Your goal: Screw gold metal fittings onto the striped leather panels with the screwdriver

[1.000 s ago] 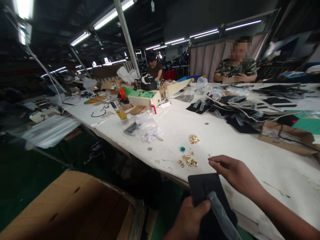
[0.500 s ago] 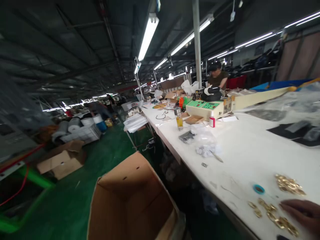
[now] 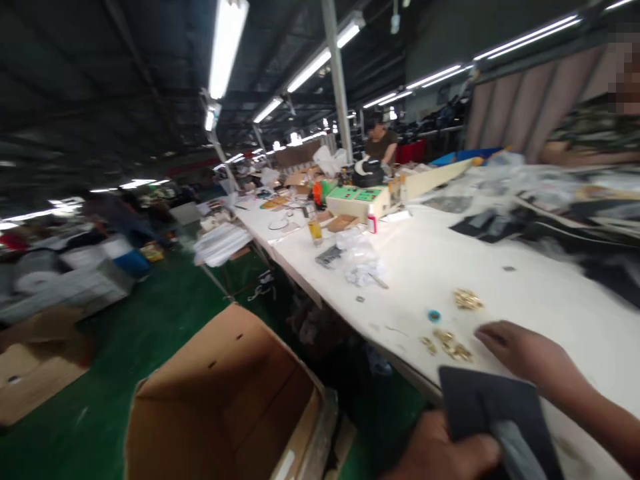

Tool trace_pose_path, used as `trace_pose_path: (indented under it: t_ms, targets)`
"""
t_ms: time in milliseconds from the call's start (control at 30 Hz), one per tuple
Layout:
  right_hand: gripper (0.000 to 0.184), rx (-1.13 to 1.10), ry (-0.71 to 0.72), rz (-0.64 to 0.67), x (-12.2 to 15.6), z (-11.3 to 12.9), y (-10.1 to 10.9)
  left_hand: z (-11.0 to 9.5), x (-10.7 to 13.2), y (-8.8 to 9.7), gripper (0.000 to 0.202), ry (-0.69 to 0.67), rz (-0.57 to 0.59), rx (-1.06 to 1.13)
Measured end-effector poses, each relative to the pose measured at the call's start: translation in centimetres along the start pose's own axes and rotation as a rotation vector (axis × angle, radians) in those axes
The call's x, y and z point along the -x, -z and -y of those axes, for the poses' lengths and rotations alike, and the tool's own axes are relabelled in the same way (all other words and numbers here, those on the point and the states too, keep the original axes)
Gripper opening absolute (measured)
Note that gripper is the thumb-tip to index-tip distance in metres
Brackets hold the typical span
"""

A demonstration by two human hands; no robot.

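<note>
My left hand [image 3: 445, 450] is at the bottom of the view, its thumb lying over a flat black panel [image 3: 493, 407], which looks like fabric or leather. A grey translucent strip [image 3: 517, 450] lies on that panel. Above the panel, my right hand [image 3: 513, 347] is over the white table with its fingers curled together; whatever may be between them is hidden. Just left of it lie gold metal rings [image 3: 453, 347] in a loose group. A second pile of gold pieces [image 3: 467, 299] sits a little farther back, beside a small teal ring-shaped roll [image 3: 434, 317].
An open cardboard box [image 3: 225, 373] stands left of the white table [image 3: 425, 267]. Farther along are plastic bags [image 3: 363, 260], a red-and-white bottle [image 3: 371, 220] and a green-topped machine [image 3: 357, 197]. Black material [image 3: 490, 223] lies at right. One co-worker [image 3: 383, 143] is behind the machine, another [image 3: 590, 133] at far right.
The view has turned right. My left hand with the black panel has come into sight, and more of my right arm shows. The gold pieces now appear farther left and higher.
</note>
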State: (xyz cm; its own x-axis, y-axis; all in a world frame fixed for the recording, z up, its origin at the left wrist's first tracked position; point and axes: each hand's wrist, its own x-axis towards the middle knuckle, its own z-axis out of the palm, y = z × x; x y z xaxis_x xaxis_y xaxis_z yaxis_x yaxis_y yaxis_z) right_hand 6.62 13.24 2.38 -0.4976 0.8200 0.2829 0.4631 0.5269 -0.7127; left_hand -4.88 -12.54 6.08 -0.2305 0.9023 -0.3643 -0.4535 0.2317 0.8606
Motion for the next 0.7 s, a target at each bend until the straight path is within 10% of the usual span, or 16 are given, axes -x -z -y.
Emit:
trace_pose_path:
  t_ms: [200, 400, 700]
  targets:
    - [0.047, -0.269, -0.385, -0.344, 9.4, 6.2, 6.6, -1.3, -1.8, -1.0, 0.055, -0.045, 0.049, -0.119]
    - [0.021, -0.279, -0.195, -0.401, 18.4, 8.6, 7.2, -0.9, -2.0, -4.2, 0.043, -0.142, 0.275, -0.424]
    - [0.009, -0.140, -0.090, -0.528, 21.1, 8.4, 8.1, 0.2, -0.9, -7.6, 0.033, -0.289, 0.398, -0.672]
